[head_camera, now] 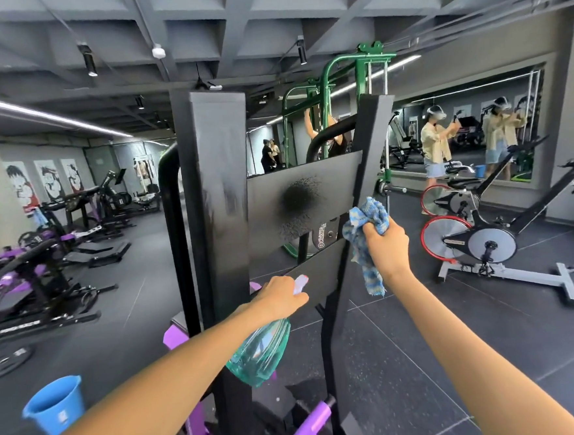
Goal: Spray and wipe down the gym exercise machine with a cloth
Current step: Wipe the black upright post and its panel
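Both hands are full: the right hand [385, 242] clutches the cloth [368, 216], the wet patch [299, 197] on the panel [266, 225] lies just up-left of it, and the left hand [280, 297], farther below, grips the bottle [261, 351].

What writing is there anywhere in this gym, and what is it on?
Nothing reads clearly.
Silver plate on the black machine: sideways lettering, too blurred.
Floor bar of the purple machine: white lettering, too blurred.
Blue bucket: label too small.
Near spin bike: label too small.
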### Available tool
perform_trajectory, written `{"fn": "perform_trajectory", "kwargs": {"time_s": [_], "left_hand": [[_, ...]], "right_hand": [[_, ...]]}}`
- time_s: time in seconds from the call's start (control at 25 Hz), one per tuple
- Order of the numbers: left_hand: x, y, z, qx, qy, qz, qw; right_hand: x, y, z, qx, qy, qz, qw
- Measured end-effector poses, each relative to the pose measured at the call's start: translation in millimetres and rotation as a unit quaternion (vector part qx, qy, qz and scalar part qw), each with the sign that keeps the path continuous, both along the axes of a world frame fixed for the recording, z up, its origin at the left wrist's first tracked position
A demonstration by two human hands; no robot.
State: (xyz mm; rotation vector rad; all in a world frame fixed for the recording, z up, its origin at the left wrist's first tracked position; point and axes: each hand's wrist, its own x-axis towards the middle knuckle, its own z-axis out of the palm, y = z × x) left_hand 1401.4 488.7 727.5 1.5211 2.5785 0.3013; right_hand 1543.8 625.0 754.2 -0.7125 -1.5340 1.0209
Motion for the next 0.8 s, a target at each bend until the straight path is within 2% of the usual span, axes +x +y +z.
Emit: {"fn": "perform_trajectory", "kwargs": {"time_s": [0.24, 0.36, 0.44, 0.6, 0.72, 0.8], "left_hand": [[-15, 6, -19, 0.002, 0.03, 0.046, 0.998], [-8, 1, -6, 0.015, 0.061, 0.021, 0.998], [-2, -10, 11, 0.066, 0.055, -0.004, 0.996], [6, -47, 37, 0.229, 0.012, -0.005, 0.973], [19, -69, 45, 0.265, -0.023, -0.013, 0.964], [24, -81, 59, 0.289, -0.033, -0.014, 0.957]], "right_hand": [[-7, 8, -6, 0.002, -0.006, 0.004, 1.0], [-12, 9, -8, 0.0, -0.008, 0.019, 1.0], [-15, 7, -8, 0.005, -0.013, 0.031, 0.999], [-22, 3, -7, 0.001, 0.002, 0.059, 0.998], [-37, -5, -1, -0.03, 0.055, 0.076, 0.995], [-51, -17, 6, -0.016, 0.085, 0.091, 0.992]]}}
